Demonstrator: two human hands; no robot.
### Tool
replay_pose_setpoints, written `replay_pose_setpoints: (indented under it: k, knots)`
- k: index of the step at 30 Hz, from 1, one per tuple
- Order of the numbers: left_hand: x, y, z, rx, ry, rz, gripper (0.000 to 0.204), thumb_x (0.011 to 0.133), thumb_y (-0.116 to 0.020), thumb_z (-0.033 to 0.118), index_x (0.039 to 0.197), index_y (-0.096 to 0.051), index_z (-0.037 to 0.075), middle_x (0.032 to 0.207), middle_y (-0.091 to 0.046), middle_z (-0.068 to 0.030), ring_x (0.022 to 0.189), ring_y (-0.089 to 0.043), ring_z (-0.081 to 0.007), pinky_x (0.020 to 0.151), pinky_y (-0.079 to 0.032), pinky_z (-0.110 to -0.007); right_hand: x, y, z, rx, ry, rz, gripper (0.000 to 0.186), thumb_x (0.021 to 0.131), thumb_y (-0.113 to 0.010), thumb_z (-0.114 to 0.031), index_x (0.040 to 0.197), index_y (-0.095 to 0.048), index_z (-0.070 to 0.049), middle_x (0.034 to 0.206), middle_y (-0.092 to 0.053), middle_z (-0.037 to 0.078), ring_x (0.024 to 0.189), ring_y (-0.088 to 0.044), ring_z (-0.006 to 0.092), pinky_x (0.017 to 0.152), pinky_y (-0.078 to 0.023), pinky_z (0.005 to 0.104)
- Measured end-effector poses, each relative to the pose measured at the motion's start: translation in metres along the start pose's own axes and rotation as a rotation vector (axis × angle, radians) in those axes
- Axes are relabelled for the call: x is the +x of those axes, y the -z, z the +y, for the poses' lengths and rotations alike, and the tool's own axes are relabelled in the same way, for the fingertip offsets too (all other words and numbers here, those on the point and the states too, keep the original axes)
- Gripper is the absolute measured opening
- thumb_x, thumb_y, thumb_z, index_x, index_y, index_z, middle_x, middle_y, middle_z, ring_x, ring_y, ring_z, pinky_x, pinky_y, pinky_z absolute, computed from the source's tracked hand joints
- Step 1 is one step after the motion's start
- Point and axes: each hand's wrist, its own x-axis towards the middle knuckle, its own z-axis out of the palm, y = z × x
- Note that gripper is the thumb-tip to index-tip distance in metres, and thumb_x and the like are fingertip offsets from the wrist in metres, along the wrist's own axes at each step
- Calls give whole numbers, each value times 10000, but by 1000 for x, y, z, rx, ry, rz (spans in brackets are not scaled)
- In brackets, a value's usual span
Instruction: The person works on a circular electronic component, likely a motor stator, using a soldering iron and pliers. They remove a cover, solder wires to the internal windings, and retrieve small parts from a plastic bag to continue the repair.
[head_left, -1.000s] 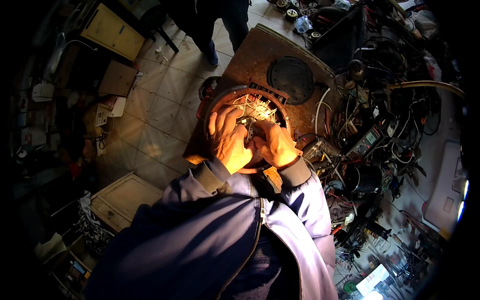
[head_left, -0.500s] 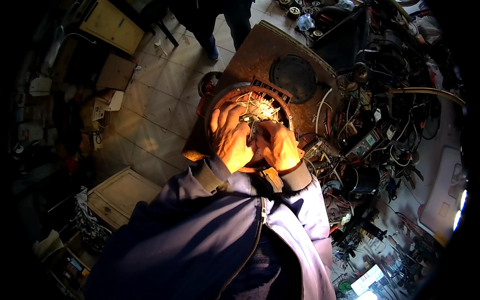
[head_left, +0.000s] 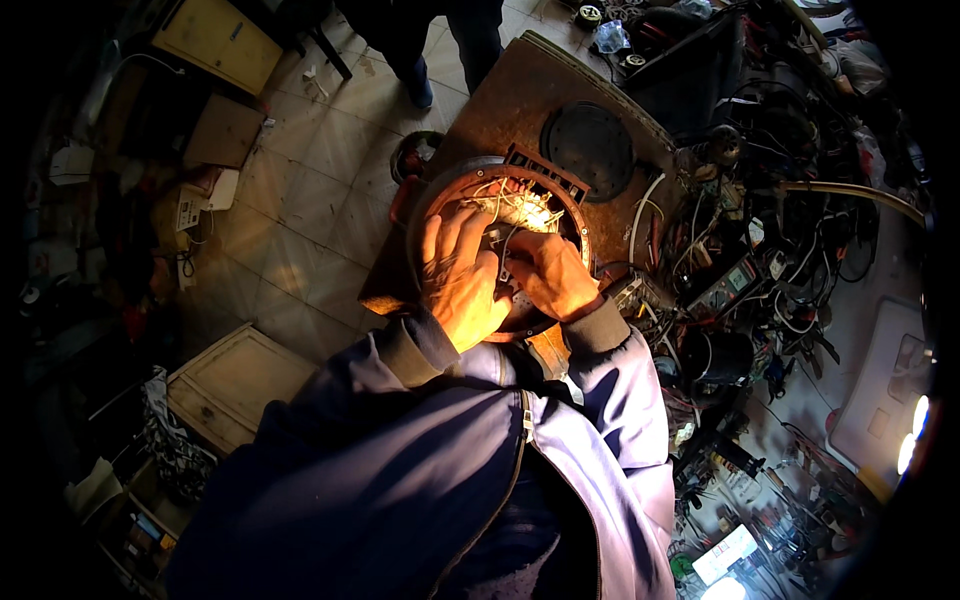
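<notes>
A round, rust-red metal housing [head_left: 583, 222] with an open top sits in front of me, loose wires [head_left: 518, 203] brightly lit inside its far part. Both hands are inside it. My left hand [head_left: 462, 285] is bent over the left side, its outer fingers slightly apart and its forefinger and thumb near the middle; what they grip is hidden. My right hand [head_left: 558, 280] comes in from the right with curled fingers, closed close to a small part [head_left: 504, 268] between the hands. I cannot make out what is in its fingertips.
The housing rests on a brown worktable [head_left: 492, 105], with a dark round cover [head_left: 587, 150] behind it. Tangled cables and a multimeter [head_left: 727, 285] crowd the right. A person's legs [head_left: 475, 45] stand beyond the table. A wooden panel [head_left: 235, 385] is at the left.
My right hand has turned slightly and its fingers have shifted up and left inside the housing; the right sleeve has swung outward. My left hand stays almost in place.
</notes>
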Motion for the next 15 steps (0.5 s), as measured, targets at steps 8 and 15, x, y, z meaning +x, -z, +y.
replay_pose_setpoints:
  k: [8, 15]
  knots:
    - [0, 6, -1, -27, -25, -39, 356, 637, -833, 246, 858, -747, -19, 1494, -478, -236, 1464, -351, -399, 1218, -176, -608, -2, 2, -11, 103, -68, -27, 323, 820, -710, -84, 1119, -704, 41, 893, -744, 218, 852, -753, 304, 782, -565, 389]
    - [-4, 1, -7, -8, -57, -21, 360, 673, -822, 280, 825, -706, -26, 1529, -464, -257, 1488, -336, -416, 1223, -135, -647, -2, -22, -8, 84, -136, 167, 408, 802, -705, -145, 1151, -684, 65, 887, -708, 310, 864, -716, 478, 762, -557, 500]
